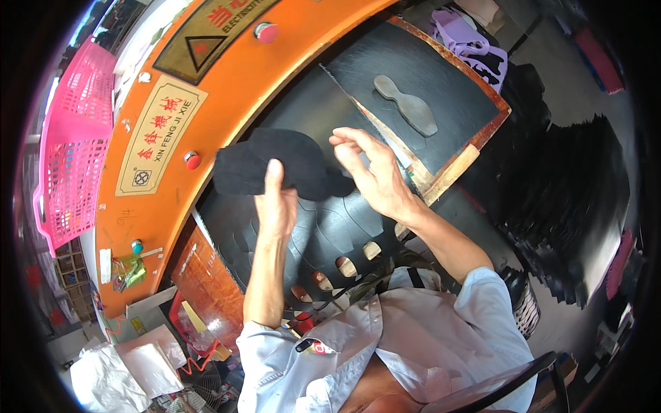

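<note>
My left hand (277, 206) is closed round black sole-shaped pieces (265, 162), its thumb lying on top; they look like a stack of cut insoles, though how many cannot be told. Just right of them, my right hand (375, 168) is raised with fingers slightly bent and apart, with no piece visible in it. Under both hands lies a black sheet (330, 227) marked with curved outlines and pierced by several holes along its near edge. A grey sole-shaped cutting die (407, 107) rests on the black surface to the far right.
An orange machine beam (227, 82) with red push buttons (192, 160) arches across the left and far side. Beyond it stands a pink plastic basket (72, 151). Dark sheets (564, 206) are piled at the right, and a purple item (465, 38) lies at the far right.
</note>
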The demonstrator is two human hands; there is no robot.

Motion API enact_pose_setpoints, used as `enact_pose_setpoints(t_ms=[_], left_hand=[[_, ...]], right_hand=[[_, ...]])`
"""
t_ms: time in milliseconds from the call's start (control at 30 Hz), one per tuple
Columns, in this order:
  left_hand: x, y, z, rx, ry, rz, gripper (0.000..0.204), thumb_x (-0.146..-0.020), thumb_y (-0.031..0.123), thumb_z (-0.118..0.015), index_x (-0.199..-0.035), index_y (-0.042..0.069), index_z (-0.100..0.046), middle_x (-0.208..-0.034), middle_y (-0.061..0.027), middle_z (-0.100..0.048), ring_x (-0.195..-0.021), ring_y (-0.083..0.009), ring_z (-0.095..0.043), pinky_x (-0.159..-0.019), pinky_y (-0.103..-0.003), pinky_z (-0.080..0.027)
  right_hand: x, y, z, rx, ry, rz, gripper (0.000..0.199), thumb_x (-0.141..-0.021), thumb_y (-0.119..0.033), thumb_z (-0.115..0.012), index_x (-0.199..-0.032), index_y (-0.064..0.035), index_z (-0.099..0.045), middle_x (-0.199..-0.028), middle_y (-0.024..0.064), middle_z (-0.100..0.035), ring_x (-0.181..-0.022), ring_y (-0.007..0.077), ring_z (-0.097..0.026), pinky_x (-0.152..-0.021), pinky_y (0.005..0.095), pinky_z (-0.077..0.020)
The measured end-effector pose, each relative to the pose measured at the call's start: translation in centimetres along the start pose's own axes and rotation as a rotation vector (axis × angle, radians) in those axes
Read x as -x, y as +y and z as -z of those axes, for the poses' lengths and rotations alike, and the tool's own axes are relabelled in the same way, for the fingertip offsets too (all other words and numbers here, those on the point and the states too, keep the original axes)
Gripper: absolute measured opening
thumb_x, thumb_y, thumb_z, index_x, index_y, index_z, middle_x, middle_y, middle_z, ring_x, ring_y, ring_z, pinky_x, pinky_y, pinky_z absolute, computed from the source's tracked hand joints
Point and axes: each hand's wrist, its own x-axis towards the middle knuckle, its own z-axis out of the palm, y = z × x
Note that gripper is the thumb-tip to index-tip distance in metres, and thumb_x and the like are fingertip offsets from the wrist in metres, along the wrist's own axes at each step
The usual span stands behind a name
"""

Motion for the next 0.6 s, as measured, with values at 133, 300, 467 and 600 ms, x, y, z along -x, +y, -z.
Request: enact_pose_setpoints(t_ms=[133, 300, 467, 600], left_hand=[[1.9, -2.6, 1.5, 0.120, 0.046, 0.181, 0.051, -0.104, 0.020, -0.069, -0.149, 0.006, -0.050, -0.147, -0.0122, -0.058, -0.136, -0.0266, -0.056, -0.117, -0.045, -0.047], [1.9, -4.5, 4.0, 0.177, 0.026, 0.297, 0.053, -0.105, 0.029, -0.067, -0.150, 0.006, -0.049, -0.148, -0.0100, -0.058, -0.136, -0.0240, -0.057, -0.118, -0.044, -0.047], [2.1, -5.3, 6.2, 0.284, -0.146, 0.398, 0.059, -0.102, 0.027, -0.072, -0.153, 0.011, -0.046, -0.150, -0.0066, -0.055, -0.141, -0.0226, -0.052, -0.122, -0.043, -0.043], [1.5, -4.5, 6.4, 0.203, -0.037, 0.344, 0.046, -0.105, 0.019, -0.069, -0.147, 0.009, -0.053, -0.142, -0.0070, -0.061, -0.133, -0.0213, -0.058, -0.111, -0.039, -0.051]], right_hand=[[-0.4, 0.3, -2.4, -0.160, -0.152, -0.286, 0.031, -0.100, -0.020, -0.075, -0.120, 0.0037, -0.072, -0.103, 0.0097, -0.074, -0.086, 0.0102, -0.067, -0.076, 0.0266, -0.0552], [0.2, 1.5, -4.5, -0.105, -0.031, -0.261, 0.025, -0.096, -0.009, -0.078, -0.116, 0.0053, -0.073, -0.090, 0.0076, -0.074, -0.079, 0.0078, -0.067, -0.070, 0.0233, -0.0547], [0.2, 2.0, -8.6, -0.027, -0.022, -0.237, 0.024, -0.094, -0.008, -0.079, -0.116, 0.0021, -0.075, -0.089, 0.0063, -0.075, -0.078, 0.0080, -0.067, -0.069, 0.0246, -0.0551], [1.1, 2.0, -9.2, 0.252, 0.019, 0.139, 0.017, -0.099, -0.006, -0.071, -0.113, 0.0040, -0.074, -0.096, 0.0119, -0.072, -0.079, 0.0150, -0.068, -0.068, 0.0283, -0.0545]])
